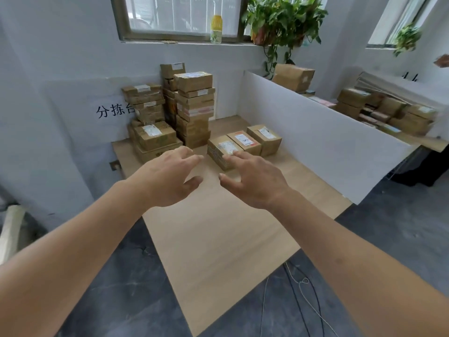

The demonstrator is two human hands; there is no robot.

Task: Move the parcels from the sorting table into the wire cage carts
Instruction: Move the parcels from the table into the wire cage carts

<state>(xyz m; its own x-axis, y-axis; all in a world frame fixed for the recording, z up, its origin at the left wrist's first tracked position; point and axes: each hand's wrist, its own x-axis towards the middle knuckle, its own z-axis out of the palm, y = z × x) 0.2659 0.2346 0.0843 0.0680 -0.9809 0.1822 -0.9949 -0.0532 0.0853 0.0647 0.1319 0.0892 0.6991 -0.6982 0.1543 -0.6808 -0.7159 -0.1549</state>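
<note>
Both hands empty, fingers spread: left hand [167, 176] and right hand [252, 181] above the wooden desk [218, 239]. Right fingertips [237, 154] over the nearest parcel [222, 152], contact unclear. Two more parcels [255, 139] just beside it; stacked parcels [184, 108] behind, against the wall.

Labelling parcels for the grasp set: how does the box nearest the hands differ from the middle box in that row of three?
The nearest box has a white label and dark striped tape round its near end; the middle box has an orange-edged label and no such tape. The right hand reaches over the nearest box; the middle box has nothing over it. Both are small brown cartons lying flat, side by side on the table.
</note>
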